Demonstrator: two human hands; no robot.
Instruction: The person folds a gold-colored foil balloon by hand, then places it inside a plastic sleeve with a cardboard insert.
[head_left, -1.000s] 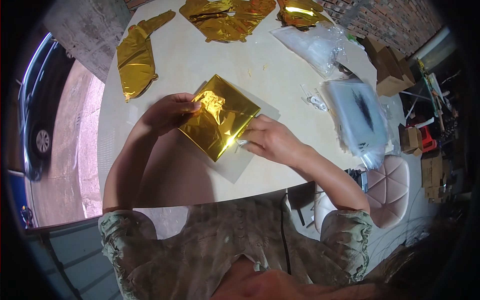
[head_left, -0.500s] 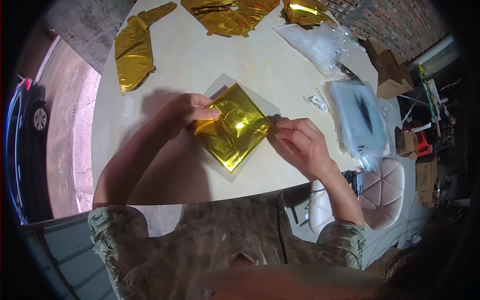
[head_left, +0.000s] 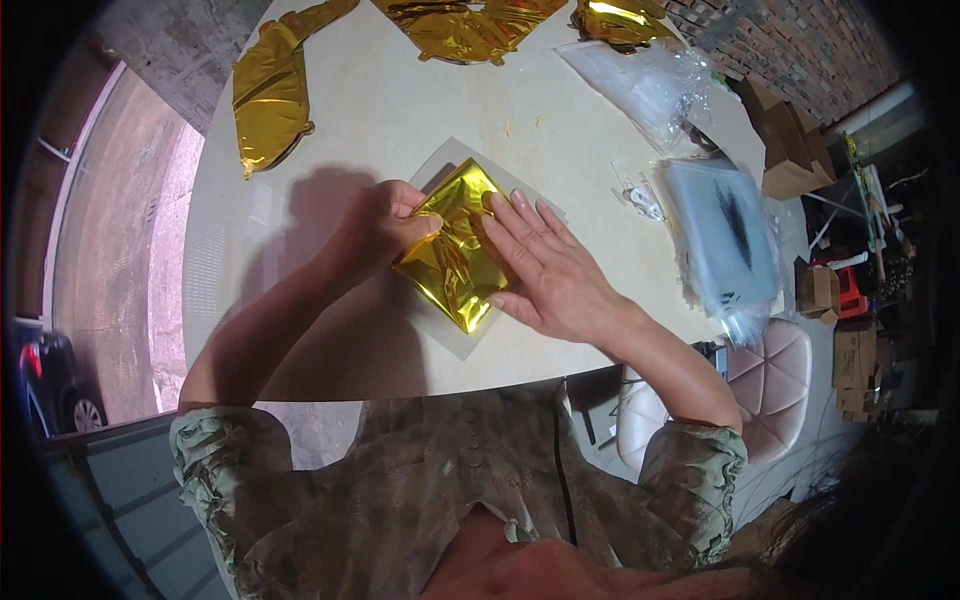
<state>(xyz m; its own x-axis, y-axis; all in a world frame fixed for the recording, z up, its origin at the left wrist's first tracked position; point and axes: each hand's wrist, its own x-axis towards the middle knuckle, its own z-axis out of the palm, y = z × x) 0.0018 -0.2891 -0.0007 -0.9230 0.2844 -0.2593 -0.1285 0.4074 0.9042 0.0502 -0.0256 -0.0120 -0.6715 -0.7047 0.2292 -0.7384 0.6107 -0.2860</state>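
Note:
A folded gold foil balloon (head_left: 463, 285) lies as a shiny square on a greyish flat sheet (head_left: 462, 345) at the middle of the table. At its left edge my left hand (head_left: 392, 222) is closed, thumb on top of the foil and the other fingers partly tucked under or behind. My right hand (head_left: 552, 270) lies flat across the right part of the foil, fingers stretched out and palm down. It covers that side of the square. The foil looks creased between the two hands.
More flat gold foil balloons (head_left: 272, 100) lie along the far and left table edge. At the right are a stack of clear plastic bags (head_left: 722, 235), a crumpled clear bag (head_left: 640, 85) and a small white item (head_left: 640, 200). A padded chair (head_left: 775, 390) stands beyond the near right edge.
My right hand has moved left from beside the foil's right corner and now lies flat on it, fingers extended. The left hand keeps its hold at the left edge.

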